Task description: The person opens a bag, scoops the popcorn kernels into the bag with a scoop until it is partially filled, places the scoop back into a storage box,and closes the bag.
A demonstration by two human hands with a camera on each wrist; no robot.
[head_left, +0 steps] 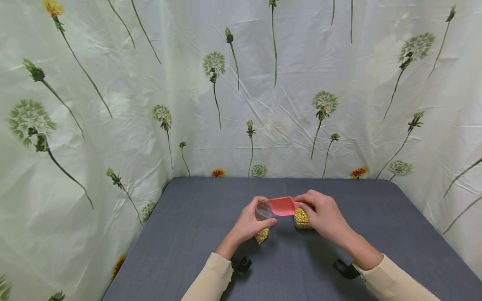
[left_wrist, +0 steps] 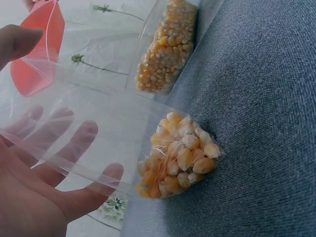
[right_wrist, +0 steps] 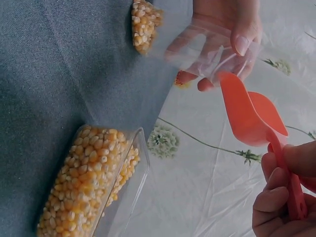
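Note:
My left hand (head_left: 246, 225) holds a clear plastic bag (left_wrist: 123, 118) near its mouth, thumb on one side and fingers spread behind the film. Corn kernels (left_wrist: 177, 155) fill the bag's lower end, which hangs close over the table. In my right hand (head_left: 326, 215) is a pink scoop (right_wrist: 247, 116), gripped by its handle. The scoop's front lip is right at the bag's mouth, and its bowl shows bare in the head view. A clear box (right_wrist: 140, 168) of corn kernels stands on the table under the right hand, partly hidden by it in the head view.
A dark grey cloth covers the table (head_left: 203, 217). Behind it and along the sides hangs a pale curtain (head_left: 188, 83) printed with dandelions. Dark straps with small devices sit on both wrists, below the cream sleeves (head_left: 212, 274).

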